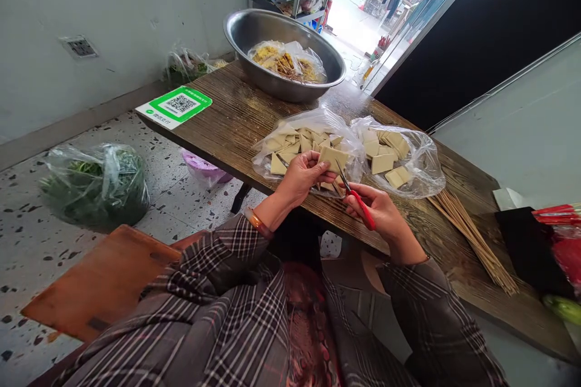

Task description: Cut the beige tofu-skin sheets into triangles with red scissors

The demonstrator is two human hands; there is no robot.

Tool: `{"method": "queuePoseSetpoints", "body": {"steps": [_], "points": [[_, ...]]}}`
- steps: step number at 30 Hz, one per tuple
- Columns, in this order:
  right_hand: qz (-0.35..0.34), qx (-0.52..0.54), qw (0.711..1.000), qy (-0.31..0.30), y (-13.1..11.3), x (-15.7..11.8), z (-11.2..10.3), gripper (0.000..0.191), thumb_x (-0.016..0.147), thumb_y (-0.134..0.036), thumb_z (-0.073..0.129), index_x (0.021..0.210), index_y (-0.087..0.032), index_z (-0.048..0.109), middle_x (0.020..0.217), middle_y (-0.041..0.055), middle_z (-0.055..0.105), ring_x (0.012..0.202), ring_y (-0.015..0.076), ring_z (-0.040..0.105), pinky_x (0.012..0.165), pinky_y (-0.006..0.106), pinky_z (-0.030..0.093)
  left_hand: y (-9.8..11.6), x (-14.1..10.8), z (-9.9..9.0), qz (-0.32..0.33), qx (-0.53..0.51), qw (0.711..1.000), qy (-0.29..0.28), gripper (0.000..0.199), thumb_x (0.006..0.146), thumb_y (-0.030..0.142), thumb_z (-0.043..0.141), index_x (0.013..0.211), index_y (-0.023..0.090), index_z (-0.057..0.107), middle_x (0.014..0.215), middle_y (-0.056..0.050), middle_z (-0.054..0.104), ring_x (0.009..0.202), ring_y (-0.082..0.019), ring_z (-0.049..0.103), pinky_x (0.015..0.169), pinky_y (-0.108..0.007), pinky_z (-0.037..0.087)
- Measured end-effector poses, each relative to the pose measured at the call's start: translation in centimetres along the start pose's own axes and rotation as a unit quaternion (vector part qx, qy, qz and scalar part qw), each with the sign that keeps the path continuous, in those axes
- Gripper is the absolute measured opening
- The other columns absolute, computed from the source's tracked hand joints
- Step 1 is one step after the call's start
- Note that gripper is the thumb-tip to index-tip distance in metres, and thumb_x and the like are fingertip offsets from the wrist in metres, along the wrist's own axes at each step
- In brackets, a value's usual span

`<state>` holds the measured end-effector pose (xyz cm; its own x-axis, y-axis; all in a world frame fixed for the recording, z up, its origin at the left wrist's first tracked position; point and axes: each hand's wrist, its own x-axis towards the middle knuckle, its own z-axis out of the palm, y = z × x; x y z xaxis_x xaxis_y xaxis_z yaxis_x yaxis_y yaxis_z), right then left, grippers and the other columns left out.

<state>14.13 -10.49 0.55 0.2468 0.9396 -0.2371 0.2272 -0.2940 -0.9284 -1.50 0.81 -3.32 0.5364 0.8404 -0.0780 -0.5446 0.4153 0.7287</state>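
Note:
My left hand pinches a flat, pale yellow square of tofu sheet above the table's near edge. In my right hand is a pair of scissors with red handles; the blades reach the right side of the tofu sheet. Whether they have cut into it I cannot tell. Just behind my hands lies an opened clear plastic bag with many cut pieces on it. To its right, a second clear bag holds more squares and small stacks.
A large steel bowl with bagged yellow food on skewers stands at the table's far end. Bamboo skewers lie at right. A green QR-code card sits on the left edge. Bagged greens and a wooden stool are at left.

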Motion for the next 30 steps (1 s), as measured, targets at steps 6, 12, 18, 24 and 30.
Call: {"method": "queuePoseSetpoints", "body": {"steps": [6, 12, 18, 24, 30], "points": [[-0.007, 0.001, 1.000, -0.018, -0.30, -0.09, 0.08, 0.065, 0.063, -0.062, 0.084, 0.109, -0.017, 0.077, 0.073, 0.0031, 0.069, 0.056, 0.0115, 0.058, 0.051, 0.025, 0.050, 0.08, -0.07, 0.07, -0.003, 0.001, 1.000, 0.006, 0.033, 0.076, 0.024, 0.083, 0.087, 0.013, 0.054, 0.072, -0.002, 0.072, 0.058, -0.012, 0.071, 0.061, -0.023, 0.059], [-0.017, -0.015, 0.999, -0.026, -0.69, -0.25, -0.02, 0.058, 0.067, -0.060, 0.082, 0.105, -0.015, 0.079, 0.064, -0.0010, 0.059, 0.048, 0.0077, 0.046, 0.043, 0.022, 0.037, 0.07, -0.08, 0.09, -0.002, -0.002, 1.000, 0.001, 0.034, 0.076, 0.024, 0.084, 0.086, 0.013, 0.054, 0.072, -0.002, 0.072, 0.059, -0.012, 0.071, 0.062, -0.023, 0.059], [-0.030, -0.030, 0.999, -0.021, -0.13, -0.20, -0.34, 0.058, 0.067, -0.054, 0.083, 0.108, -0.013, 0.079, 0.059, -0.0030, 0.054, 0.047, 0.0068, 0.039, 0.042, 0.022, 0.031, 0.11, -0.09, 0.00, -0.004, 0.005, 1.000, -0.007, 0.034, 0.075, 0.025, 0.084, 0.086, 0.013, 0.054, 0.069, -0.001, 0.071, 0.055, -0.012, 0.069, 0.059, -0.023, 0.058], [-0.040, -0.043, 0.998, -0.011, -0.24, 0.16, -0.28, 0.056, 0.065, -0.054, 0.084, 0.105, -0.016, 0.079, 0.068, 0.0017, 0.064, 0.053, 0.0100, 0.047, 0.047, 0.025, 0.040, 0.00, -0.20, -0.19, 0.004, 0.028, 0.999, -0.042, 0.033, 0.074, 0.027, 0.084, 0.086, 0.012, 0.058, 0.066, -0.001, 0.070, 0.054, -0.011, 0.068, 0.055, -0.021, 0.056], [-0.041, -0.049, 0.998, -0.016, -0.82, 0.29, 0.29, 0.061, 0.068, -0.058, 0.081, 0.108, -0.012, 0.078, 0.062, 0.0002, 0.060, 0.053, 0.0107, 0.049, 0.047, 0.024, 0.039, 0.05, -0.31, -0.22, -0.009, 0.044, 0.997, -0.068, 0.034, 0.076, 0.031, 0.082, 0.088, 0.013, 0.056, 0.064, -0.001, 0.070, 0.050, -0.010, 0.066, 0.051, -0.018, 0.053]]}}
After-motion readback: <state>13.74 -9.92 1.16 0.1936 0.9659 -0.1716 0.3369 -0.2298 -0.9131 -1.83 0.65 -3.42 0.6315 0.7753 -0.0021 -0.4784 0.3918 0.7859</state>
